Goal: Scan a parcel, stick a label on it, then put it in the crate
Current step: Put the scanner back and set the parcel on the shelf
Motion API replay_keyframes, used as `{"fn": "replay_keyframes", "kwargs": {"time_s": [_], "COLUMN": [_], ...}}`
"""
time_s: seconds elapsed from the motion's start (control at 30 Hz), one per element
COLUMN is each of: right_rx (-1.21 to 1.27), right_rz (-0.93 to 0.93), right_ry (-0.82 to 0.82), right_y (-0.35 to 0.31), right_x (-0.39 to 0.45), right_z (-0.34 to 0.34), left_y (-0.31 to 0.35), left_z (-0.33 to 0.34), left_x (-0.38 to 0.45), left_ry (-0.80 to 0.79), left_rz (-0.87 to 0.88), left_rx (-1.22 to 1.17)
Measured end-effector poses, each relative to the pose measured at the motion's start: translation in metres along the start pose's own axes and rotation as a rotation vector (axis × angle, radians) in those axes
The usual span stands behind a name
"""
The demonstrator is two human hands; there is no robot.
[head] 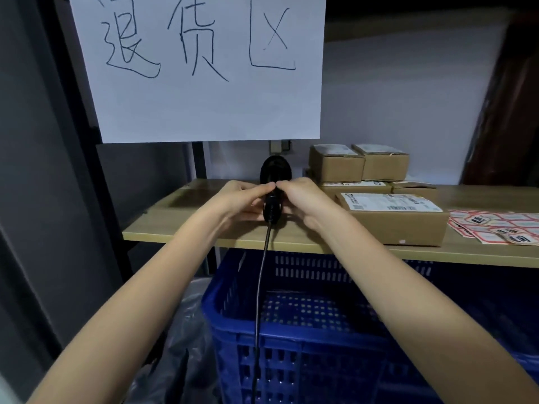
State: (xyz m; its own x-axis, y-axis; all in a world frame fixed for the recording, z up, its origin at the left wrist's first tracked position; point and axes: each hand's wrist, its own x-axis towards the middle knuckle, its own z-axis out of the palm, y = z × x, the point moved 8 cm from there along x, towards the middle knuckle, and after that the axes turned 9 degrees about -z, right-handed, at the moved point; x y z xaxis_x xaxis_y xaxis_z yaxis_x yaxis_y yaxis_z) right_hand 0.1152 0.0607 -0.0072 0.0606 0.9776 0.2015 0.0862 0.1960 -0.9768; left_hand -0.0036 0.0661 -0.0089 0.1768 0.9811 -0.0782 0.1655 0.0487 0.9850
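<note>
You have one view only, from your head, facing forward and slightly down at the shelf (291,243), close up. The crate (320,330) sits near and below; the paper sign (204,106) hangs far, upper left.

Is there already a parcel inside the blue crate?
No, the blue crate under the shelf shows only its bare perforated bottom, and the parcels lie on the shelf.
</note>
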Motion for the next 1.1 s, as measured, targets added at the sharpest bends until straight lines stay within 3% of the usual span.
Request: {"fn": "replay_keyframes", "kwargs": {"time_s": [0.37, 0.73, 0.83, 0.9, 0.97, 1.03, 1.1], "right_rx": [0.023, -0.051, -0.156, -0.274, -0.339, -0.345, -0.324], "right_rz": [0.014, 0.051, 0.017, -0.042, -0.149, -0.303, -0.431], "right_ry": [0.100, 0.100, 0.075, 0.044, 0.038, 0.071, 0.143], "right_y": [0.019, 0.022, 0.012, 0.000, -0.016, -0.038, -0.057], "right_x": [0.016, 0.011, 0.001, -0.010, -0.023, -0.039, -0.057], "right_z": [0.004, 0.001, -0.003, -0.007, -0.015, -0.028, -0.053], "left_y": [-0.014, -0.011, -0.004, 0.007, 0.025, 0.046, 0.064], "left_z": [-0.001, -0.005, -0.013, -0.020, -0.020, -0.006, 0.018], "left_x": [0.032, 0.031, 0.026, 0.015, -0.009, -0.040, -0.068], "left_ry": [-0.079, -0.033, 0.073, 0.232, 0.490, 0.680, 0.736], "left_rz": [-0.077, -0.057, 0.001, 0.069, 0.145, 0.286, 0.474], "left_rx": [0.022, 0.121, 0.214, 0.505, 0.873, 1.074, 1.104]}}
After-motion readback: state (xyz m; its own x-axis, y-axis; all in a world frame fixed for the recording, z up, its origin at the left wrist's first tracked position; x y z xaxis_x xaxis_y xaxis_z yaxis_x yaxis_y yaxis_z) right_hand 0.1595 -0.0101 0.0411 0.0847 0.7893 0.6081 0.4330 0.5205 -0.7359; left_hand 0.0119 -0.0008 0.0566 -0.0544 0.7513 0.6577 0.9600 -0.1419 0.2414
